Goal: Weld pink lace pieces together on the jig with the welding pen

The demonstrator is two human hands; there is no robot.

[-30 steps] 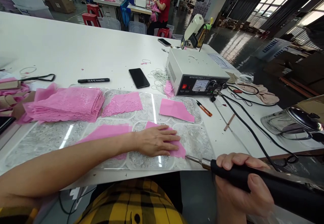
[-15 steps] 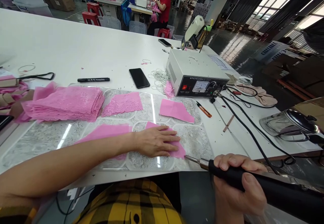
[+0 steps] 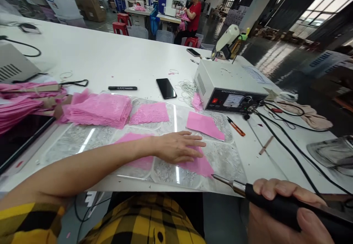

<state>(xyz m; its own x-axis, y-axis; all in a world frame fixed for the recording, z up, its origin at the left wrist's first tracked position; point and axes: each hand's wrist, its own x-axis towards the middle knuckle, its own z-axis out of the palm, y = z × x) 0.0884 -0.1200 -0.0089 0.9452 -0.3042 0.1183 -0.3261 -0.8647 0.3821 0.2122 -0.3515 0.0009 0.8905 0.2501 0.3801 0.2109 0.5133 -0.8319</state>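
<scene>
My left hand (image 3: 179, 146) lies flat on a pink fabric piece (image 3: 202, 167), fingers slightly spread, hiding part of it. My right hand (image 3: 292, 203) wraps around a black-handled tool with a pointed metal tip (image 3: 224, 179). That tip is at the lower right corner of the fabric piece; whether it touches is hard to tell. Under my left forearm lies another pink piece (image 3: 143, 162), partly covered. Beyond my hand are a pink cut piece with a pale edge (image 3: 205, 125) and a lace piece (image 3: 151, 112). A clear patterned mat (image 3: 223, 155) lies beneath them.
Left stands a pink lace stack (image 3: 99, 108) beside a dark tablet-like screen (image 3: 22, 137). Behind are a marker (image 3: 122, 88), a phone (image 3: 166, 88) and a control box (image 3: 228, 86) with black cables (image 3: 286, 144). Orange snips (image 3: 236, 127) and a glass jug (image 3: 331, 152) sit right.
The view has swung left, so things appear further right. My left hand now covers the fabric's upper edge, which showed above it before. The tool tip stays at the fabric's corner.
</scene>
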